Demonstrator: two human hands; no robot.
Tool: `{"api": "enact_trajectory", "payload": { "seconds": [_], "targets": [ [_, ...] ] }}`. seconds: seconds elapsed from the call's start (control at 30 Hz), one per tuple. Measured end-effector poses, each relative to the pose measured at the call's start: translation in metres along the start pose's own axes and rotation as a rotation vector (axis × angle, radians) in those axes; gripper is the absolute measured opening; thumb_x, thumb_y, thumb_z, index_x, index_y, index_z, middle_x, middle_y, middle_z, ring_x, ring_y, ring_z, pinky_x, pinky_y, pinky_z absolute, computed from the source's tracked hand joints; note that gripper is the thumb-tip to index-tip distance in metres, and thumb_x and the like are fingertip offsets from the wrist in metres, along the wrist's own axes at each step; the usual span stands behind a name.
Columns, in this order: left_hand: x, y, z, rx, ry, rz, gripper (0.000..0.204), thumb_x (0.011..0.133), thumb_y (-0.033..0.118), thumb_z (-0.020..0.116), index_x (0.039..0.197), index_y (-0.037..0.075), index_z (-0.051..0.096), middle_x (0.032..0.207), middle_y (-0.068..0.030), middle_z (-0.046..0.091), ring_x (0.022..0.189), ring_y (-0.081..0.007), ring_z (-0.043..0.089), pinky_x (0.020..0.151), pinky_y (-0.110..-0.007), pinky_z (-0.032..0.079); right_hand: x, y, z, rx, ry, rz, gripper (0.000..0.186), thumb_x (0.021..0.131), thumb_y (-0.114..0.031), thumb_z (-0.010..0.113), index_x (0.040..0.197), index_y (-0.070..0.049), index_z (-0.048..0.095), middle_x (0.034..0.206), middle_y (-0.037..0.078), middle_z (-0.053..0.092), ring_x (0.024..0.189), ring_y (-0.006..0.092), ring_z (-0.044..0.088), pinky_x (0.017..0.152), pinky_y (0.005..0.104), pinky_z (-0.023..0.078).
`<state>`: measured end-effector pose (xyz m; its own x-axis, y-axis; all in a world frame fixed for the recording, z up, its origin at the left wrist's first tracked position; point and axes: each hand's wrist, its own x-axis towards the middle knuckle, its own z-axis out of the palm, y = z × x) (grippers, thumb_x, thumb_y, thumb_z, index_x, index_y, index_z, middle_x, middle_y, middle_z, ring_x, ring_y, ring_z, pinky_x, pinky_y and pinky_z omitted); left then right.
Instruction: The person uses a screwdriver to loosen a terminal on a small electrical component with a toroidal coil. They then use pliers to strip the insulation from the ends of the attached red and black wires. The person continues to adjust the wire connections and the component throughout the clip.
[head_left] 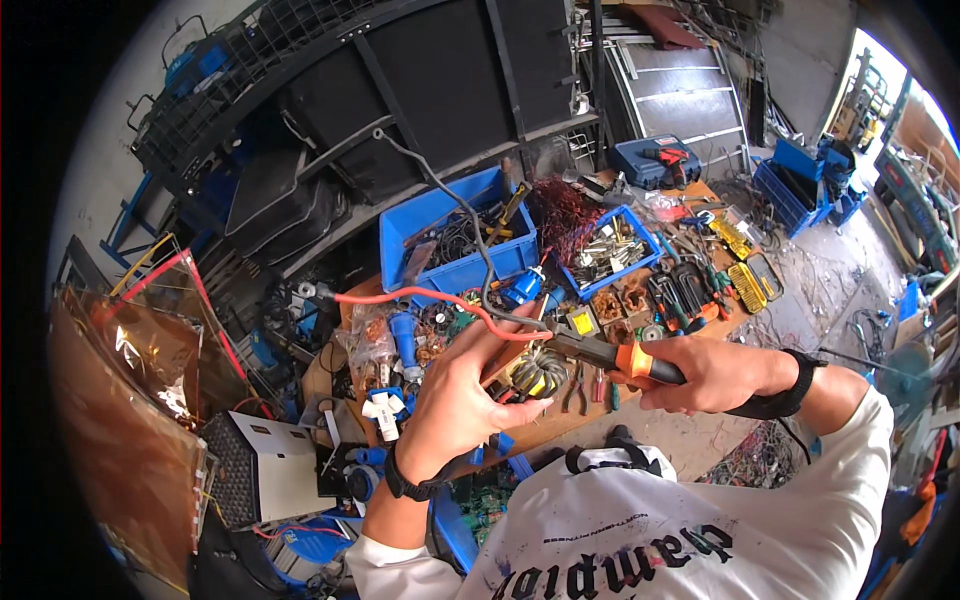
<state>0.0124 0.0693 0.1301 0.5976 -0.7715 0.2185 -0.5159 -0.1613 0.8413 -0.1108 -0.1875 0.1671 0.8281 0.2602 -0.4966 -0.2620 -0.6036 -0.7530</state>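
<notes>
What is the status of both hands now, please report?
Left hand grips wound coil part with red wire. Right hand grips orange-handled pliers, tip at coil. Cluttered workbench below; nothing between.

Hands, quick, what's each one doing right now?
Left hand: closed around a coil part with a red wire.
Right hand: closed on orange-handled pliers, tips at the coil.

Orange-and-black pliers; red wire and grey cable above them; blue bins behind; yellow-wound coil beside.
</notes>
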Motion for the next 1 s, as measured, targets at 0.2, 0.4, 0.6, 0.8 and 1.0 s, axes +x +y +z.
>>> {"api": "enact_trajectory", "payload": {
  "seconds": [0.2,0.4,0.6,0.8,1.0],
  "targets": [
    [0.005,0.000,0.000,0.082,-0.013,0.018,0.063,0.065,0.015,0.084,0.124,0.007,0.061,0.137,-0.0113,0.055,0.117,-0.0279,0.059,0.097,-0.037,0.047,0.000,0.004,0.001,0.014,-0.010,0.025,0.030,0.092,-0.027,0.061,0.104,-0.001,0.053,0.081,0.015,0.059,0.073,0.0286,0.060,0.068,0.0397,0.047],
    [0.007,-0.001,0.002,0.110,0.021,-0.018,0.066,0.063,0.012,0.086,0.122,0.001,0.058,0.124,-0.0122,0.061,0.112,-0.0214,0.060,0.096,-0.033,0.046,-0.005,-0.002,0.013,-0.150,0.157,-0.086,0.037,0.092,-0.021,0.056,0.122,0.000,0.048,0.091,0.021,0.063,0.087,0.0393,0.062,0.075,0.0455,0.047],
    [0.010,0.000,0.006,0.170,0.023,-0.079,0.065,0.064,0.011,0.085,0.123,0.002,0.058,0.125,-0.0131,0.060,0.113,-0.0220,0.060,0.096,-0.033,0.047,-0.004,-0.009,0.013,-0.243,0.193,-0.024,0.043,0.092,-0.019,0.053,0.128,0.004,0.044,0.090,0.025,0.064,0.087,0.0424,0.062,0.076,0.0493,0.046],
    [0.011,-0.005,0.011,0.253,0.106,-0.051,0.064,0.066,0.006,0.082,0.124,0.001,0.057,0.137,-0.0148,0.053,0.123,-0.0240,0.056,0.101,-0.034,0.046,0.001,-0.016,0.010,-0.234,0.172,-0.016,0.040,0.091,-0.020,0.054,0.122,0.004,0.046,0.084,0.026,0.063,0.085,0.0428,0.063,0.074,0.0491,0.046],
    [0.011,-0.005,0.009,0.283,0.131,-0.107,0.067,0.065,0.008,0.083,0.127,0.003,0.057,0.135,-0.0139,0.056,0.120,-0.0244,0.058,0.099,-0.033,0.047,0.009,-0.014,0.005,-0.226,0.128,-0.015,0.033,0.091,-0.023,0.057,0.112,0.002,0.051,0.083,0.025,0.064,0.082,0.0416,0.064,0.074,0.0479,0.048]
  ]
}}
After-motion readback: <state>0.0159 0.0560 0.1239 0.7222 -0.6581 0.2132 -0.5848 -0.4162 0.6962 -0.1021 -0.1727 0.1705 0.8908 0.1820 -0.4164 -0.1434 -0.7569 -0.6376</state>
